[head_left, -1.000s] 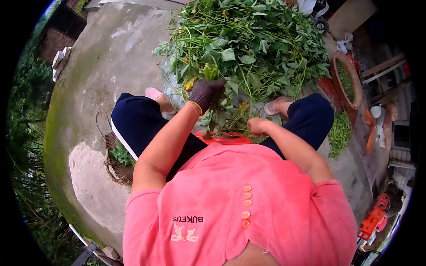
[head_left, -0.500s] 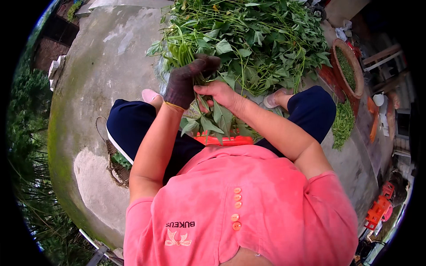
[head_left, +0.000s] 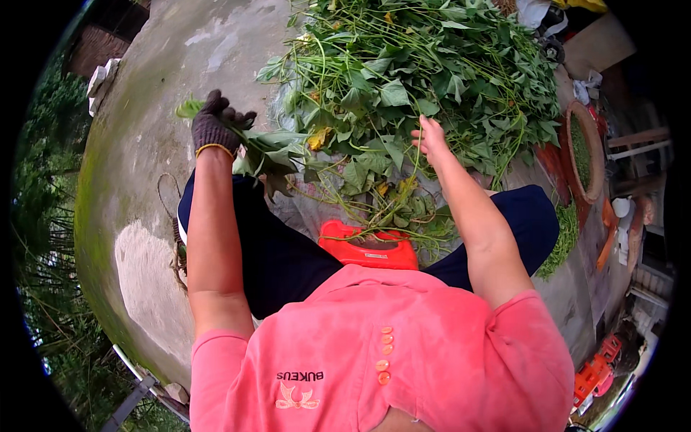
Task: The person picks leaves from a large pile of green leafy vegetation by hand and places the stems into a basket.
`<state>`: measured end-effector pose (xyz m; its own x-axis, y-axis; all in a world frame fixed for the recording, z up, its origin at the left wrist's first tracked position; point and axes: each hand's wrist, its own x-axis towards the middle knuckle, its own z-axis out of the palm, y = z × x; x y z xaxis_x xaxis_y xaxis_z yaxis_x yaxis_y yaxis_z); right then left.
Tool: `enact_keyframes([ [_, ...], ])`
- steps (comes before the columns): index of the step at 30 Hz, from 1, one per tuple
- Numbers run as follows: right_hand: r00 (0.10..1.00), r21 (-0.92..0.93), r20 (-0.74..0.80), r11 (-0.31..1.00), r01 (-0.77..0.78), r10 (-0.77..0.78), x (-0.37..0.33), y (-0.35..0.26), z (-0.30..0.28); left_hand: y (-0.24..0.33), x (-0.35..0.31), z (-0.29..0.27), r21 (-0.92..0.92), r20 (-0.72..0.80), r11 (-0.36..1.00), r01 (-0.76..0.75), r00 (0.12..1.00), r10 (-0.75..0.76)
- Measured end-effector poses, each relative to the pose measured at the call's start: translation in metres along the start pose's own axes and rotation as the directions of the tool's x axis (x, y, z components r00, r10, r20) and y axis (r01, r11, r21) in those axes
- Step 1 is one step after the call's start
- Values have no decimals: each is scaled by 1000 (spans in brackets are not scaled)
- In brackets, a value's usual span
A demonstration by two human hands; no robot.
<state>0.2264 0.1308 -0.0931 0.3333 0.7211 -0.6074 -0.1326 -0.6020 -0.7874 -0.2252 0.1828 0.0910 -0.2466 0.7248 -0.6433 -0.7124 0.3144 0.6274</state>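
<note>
My left hand (head_left: 214, 128), in a dark knitted glove, is closed around a bunch of leafy green stems (head_left: 277, 153) over my left knee. The bunch's pale green stem ends (head_left: 189, 109) poke out on the far left side, and its broad leaves hang to the right. My bare right hand (head_left: 430, 139) is at the near edge of a large heap of leafy vines (head_left: 389, 72). Its fingers are apart, with a thin green stem running past the fingertips; I cannot make out a firm grip.
A red plastic stool (head_left: 367, 248) stands between my legs, with loose vines (head_left: 392, 216) beyond it. To the right are a round basket (head_left: 597, 155) of greens and a small green pile (head_left: 565, 241). A woven basket (head_left: 177, 259) is partly hidden beside my left leg.
My hands have moved apart. The left has carried the bunch leftward, away from the heap; the right has let go of the leaves and moved right to the vines. The red stool shows more.
</note>
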Motion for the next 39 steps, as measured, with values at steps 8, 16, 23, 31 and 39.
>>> enact_keyframes([
  [8,574,-384,720,466,797,-390,-169,-76,47,5,-1,4,189,61,954,-233,972,226],
  [16,579,-639,740,627,445,342,-202,41,-30,4,-2,-7,198,188,955,-222,965,185],
  [23,568,-839,463,130,529,680,-137,139,-94,-1,-2,-4,234,226,959,-161,968,107],
  [31,882,-895,297,-216,391,367,-120,134,-62,-15,-22,20,315,227,925,-212,963,144],
  [39,949,-863,260,397,312,-180,-45,39,111,-16,-10,21,387,120,907,-168,984,131],
])
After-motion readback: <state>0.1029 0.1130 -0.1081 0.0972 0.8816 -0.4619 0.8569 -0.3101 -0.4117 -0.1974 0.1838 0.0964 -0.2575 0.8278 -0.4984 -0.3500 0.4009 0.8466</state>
